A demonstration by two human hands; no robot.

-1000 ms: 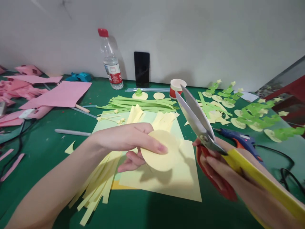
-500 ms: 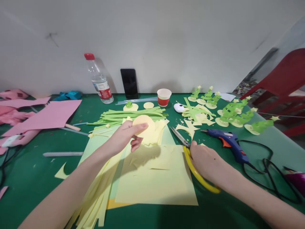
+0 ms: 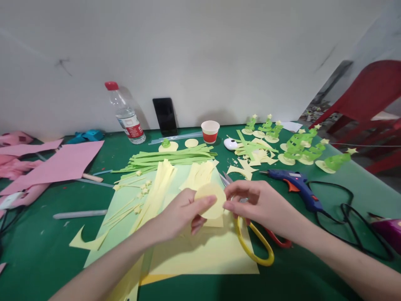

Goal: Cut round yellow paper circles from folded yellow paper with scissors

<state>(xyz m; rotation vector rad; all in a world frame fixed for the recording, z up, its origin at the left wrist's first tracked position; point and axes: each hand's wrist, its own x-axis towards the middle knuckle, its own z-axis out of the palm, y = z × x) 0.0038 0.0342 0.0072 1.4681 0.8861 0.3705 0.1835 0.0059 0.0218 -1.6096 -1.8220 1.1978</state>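
My left hand (image 3: 191, 211) pinches a pale yellow paper circle (image 3: 213, 192) between thumb and fingers, above a sheet of yellow paper (image 3: 206, 259). At the circle's right edge, the thumb and fingertips of my right hand (image 3: 253, 202) close on the rim. Below my right hand lie scissors (image 3: 257, 257) with yellow and red handles, their blades partly hidden by the fingers. Yellow paper strips (image 3: 156, 190) and tiny folded paper stars (image 3: 145, 187) rest on a light green sheet to the left.
Green paper strips (image 3: 169, 159), a paper cup (image 3: 210, 133), a water bottle (image 3: 130, 123) and a phone (image 3: 165, 117) stand or lie toward the wall. On the right are a blue glue gun (image 3: 296, 186) with its cord, paper scraps (image 3: 244, 169) and several green star-topped paper pieces (image 3: 294, 146).
My right hand has let go of the scissors, which now lie on the table, and has moved left to the circle's edge. My left hand has brought the circle nearer and to the right.
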